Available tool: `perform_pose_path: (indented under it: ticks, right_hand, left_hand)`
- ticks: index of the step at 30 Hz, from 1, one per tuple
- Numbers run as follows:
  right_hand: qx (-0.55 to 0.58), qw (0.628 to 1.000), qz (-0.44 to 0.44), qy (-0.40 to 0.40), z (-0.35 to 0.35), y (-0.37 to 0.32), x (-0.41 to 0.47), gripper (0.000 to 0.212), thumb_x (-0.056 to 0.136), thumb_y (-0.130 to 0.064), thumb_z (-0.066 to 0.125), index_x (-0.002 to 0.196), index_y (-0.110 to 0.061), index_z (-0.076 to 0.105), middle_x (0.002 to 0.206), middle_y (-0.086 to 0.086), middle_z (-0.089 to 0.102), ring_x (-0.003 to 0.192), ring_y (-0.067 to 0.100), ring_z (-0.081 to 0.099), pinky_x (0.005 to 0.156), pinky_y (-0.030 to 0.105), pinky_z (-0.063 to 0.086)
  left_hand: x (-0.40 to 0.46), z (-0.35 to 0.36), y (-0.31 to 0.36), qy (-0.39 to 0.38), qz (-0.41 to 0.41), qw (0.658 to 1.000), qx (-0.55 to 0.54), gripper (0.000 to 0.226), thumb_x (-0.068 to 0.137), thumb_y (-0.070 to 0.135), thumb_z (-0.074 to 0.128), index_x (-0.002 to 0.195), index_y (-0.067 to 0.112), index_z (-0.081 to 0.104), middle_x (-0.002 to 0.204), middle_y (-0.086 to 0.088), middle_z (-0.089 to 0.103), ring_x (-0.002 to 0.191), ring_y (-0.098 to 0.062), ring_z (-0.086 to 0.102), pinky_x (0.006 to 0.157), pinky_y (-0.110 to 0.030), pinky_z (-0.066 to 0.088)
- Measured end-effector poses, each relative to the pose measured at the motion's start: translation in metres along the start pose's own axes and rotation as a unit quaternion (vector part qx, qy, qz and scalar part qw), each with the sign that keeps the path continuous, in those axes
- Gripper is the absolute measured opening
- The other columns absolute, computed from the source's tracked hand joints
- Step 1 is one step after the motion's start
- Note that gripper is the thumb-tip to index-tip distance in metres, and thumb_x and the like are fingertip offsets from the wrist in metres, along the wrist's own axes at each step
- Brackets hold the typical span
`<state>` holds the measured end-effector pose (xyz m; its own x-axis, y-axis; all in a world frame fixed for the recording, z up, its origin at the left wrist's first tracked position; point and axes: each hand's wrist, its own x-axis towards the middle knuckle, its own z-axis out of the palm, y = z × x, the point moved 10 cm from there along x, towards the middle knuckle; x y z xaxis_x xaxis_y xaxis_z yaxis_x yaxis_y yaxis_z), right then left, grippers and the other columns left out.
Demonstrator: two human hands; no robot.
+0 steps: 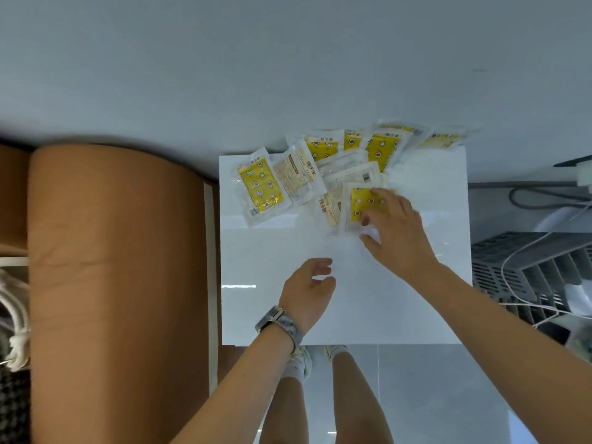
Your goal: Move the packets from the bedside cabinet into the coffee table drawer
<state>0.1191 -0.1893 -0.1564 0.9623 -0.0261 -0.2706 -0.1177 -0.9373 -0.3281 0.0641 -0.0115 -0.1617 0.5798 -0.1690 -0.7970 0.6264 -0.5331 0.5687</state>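
Several clear packets with yellow star-printed inserts lie fanned across the far half of the white bedside cabinet top (400,309). One packet (261,187) lies apart at the far left. My right hand (395,230) rests on the nearest packet (358,203), fingers spread over it and thumb at its near edge; whether it grips the packet I cannot tell. My left hand (309,291), with a watch on the wrist, hovers over the bare near part of the top, fingers loosely curled and holding nothing.
A brown padded headboard (115,283) stands close on the left of the cabinet. A grey wall runs behind. On the right sit a grey slatted crate (528,267) and white cables. My legs and shoes show below the cabinet's front edge.
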Motion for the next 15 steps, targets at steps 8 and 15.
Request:
perform_pose_path:
  ticks: [8,15]
  right_hand:
    - [-0.015,0.995,0.078,-0.065,-0.002,0.032,0.018,0.077,0.079,-0.027,0.076,0.144,-0.026,0.033,0.126,0.003,0.055,0.118,0.029,0.039,0.093,0.040,0.032]
    - [0.299,0.938,0.138,-0.112,-0.014,0.010,-0.011,0.008,0.094,-0.022,0.058,0.098,-0.015,0.059,0.092,0.004,0.060,0.086,0.021,0.056,0.072,0.028,0.041]
  left_hand:
    - [0.011,0.014,0.000,0.020,-0.065,0.993,-0.095,0.019,0.093,0.015,0.052,0.106,0.027,0.060,0.109,-0.001,0.064,0.099,-0.018,0.064,0.091,-0.037,0.053]
    - [0.010,0.021,0.017,0.043,-0.068,0.968,-0.239,0.045,0.084,0.030,0.071,0.122,0.017,0.051,0.119,0.003,0.060,0.104,-0.014,0.062,0.088,-0.030,0.054]
